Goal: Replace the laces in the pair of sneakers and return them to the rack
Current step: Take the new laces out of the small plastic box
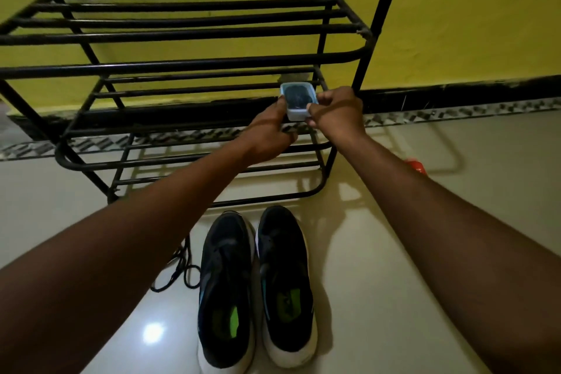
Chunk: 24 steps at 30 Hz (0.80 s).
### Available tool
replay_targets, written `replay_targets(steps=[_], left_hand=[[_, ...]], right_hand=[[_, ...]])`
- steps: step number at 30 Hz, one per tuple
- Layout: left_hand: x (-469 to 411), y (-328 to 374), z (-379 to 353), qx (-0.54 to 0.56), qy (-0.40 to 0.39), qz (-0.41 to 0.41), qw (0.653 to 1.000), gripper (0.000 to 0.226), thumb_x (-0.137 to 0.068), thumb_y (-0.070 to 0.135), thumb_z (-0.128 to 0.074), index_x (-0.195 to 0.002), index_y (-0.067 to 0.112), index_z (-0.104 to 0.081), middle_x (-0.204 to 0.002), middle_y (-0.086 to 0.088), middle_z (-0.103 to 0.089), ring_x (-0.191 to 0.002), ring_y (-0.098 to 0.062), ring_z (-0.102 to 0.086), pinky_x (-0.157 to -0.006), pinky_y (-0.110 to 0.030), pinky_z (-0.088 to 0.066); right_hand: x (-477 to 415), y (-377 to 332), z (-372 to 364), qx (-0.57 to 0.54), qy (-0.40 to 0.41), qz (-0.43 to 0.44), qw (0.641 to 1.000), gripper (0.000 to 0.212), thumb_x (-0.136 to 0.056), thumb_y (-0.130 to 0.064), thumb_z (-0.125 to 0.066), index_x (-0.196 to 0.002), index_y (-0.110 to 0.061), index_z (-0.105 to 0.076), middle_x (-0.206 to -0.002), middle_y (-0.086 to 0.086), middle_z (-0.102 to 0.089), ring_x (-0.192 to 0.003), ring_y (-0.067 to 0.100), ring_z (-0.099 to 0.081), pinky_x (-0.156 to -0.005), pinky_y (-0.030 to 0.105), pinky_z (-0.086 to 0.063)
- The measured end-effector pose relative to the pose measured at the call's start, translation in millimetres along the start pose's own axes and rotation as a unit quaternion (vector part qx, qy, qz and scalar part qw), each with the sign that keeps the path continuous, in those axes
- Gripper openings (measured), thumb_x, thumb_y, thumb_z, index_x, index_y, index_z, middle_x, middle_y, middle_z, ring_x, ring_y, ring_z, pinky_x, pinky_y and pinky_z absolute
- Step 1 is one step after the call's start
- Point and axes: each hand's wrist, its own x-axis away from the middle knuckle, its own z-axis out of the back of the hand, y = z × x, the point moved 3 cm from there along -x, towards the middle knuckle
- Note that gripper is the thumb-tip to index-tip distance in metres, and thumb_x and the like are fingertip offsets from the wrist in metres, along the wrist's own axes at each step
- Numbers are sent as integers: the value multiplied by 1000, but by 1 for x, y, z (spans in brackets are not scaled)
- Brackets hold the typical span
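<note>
Two dark sneakers with white soles stand side by side on the floor, toes toward the rack: the left sneaker (pixel 226 288) and the right sneaker (pixel 287 282). A loose black lace (pixel 179 270) lies on the floor to their left. Both arms reach forward to the black metal shoe rack (pixel 188 64). My left hand (pixel 267 133) and my right hand (pixel 335 114) grip a small pale-blue container (pixel 298 100) from either side, over a lower shelf. Something dark lies coiled inside the container; I cannot tell what.
The rack stands against a yellow wall with a black skirting strip (pixel 455 94). A small red object (pixel 416 165) lies on the glossy cream floor to the right of the rack. The rack's shelves hold nothing else that I can see.
</note>
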Motion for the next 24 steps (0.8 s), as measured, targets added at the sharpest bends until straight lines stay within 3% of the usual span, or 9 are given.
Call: replay_targets(steps=[4, 11, 14, 17, 20, 22, 24], left_hand=[[-11, 3, 1, -51, -19, 39, 998, 77, -97, 10, -59, -161, 19, -17, -159, -7, -35, -143, -24, -36, -117, -36, -35], [-18, 0, -1, -76, -36, 48, 995, 80, -99, 17, -59, -162, 19, -9, -163, -5, -29, -146, -24, -33, -120, -40, -31], [-14, 3, 0, -61, -26, 39, 997, 78, -98, 16, -61, -161, 20, -15, -159, -6, -33, -144, -23, -35, -117, -35, -34], [3, 8, 6, -40, 56, 16, 997, 60, -99, 20, -61, -153, 18, -36, -151, -8, -42, -139, -23, -40, -105, -27, -35], [39, 8, 10, 61, 183, 13, 981, 47, -102, 28, -58, -145, 11, -48, -146, -9, -51, -131, -19, -50, -102, -27, -43], [68, 2, 10, 113, 230, 7, 967, 43, -103, 30, -57, -141, 12, -53, -139, -5, -56, -121, -11, -57, -96, -23, -50], [99, -11, 9, 142, 250, 15, 958, 38, -102, 31, -59, -136, 14, -57, -131, 0, -61, -115, -7, -60, -91, -21, -52]], right_hand=[[-5, 0, -5, 20, -8, -1, 1000, 36, -88, -21, -73, -120, -7, -64, -125, 14, -60, -100, 32, -67, -87, 41, -60], [-4, -3, -1, 54, -3, 7, 999, 36, -91, -21, -71, -123, -7, -65, -121, 15, -64, -99, 32, -68, -85, 42, -60], [11, -6, 9, 57, 20, 27, 998, 43, -91, -23, -72, -131, -10, -60, -126, 11, -63, -103, 25, -68, -88, 27, -56], [37, -8, 18, 43, 64, 63, 995, 37, -88, -19, -72, -124, -13, -66, -115, 1, -70, -100, 11, -68, -76, 15, -49], [73, -3, 22, -66, 82, 56, 993, 29, -87, -16, -74, -115, -18, -70, -92, -17, -67, -80, -13, -63, -67, 7, -46], [96, 3, 19, -121, 83, 47, 988, 22, -87, -16, -75, -108, -19, -72, -87, -15, -69, -81, -9, -67, -72, 14, -54], [119, 7, 10, -181, 69, 25, 981, 15, -86, -12, -74, -100, -19, -72, -86, -5, -75, -82, 7, -73, -78, 32, -62]])
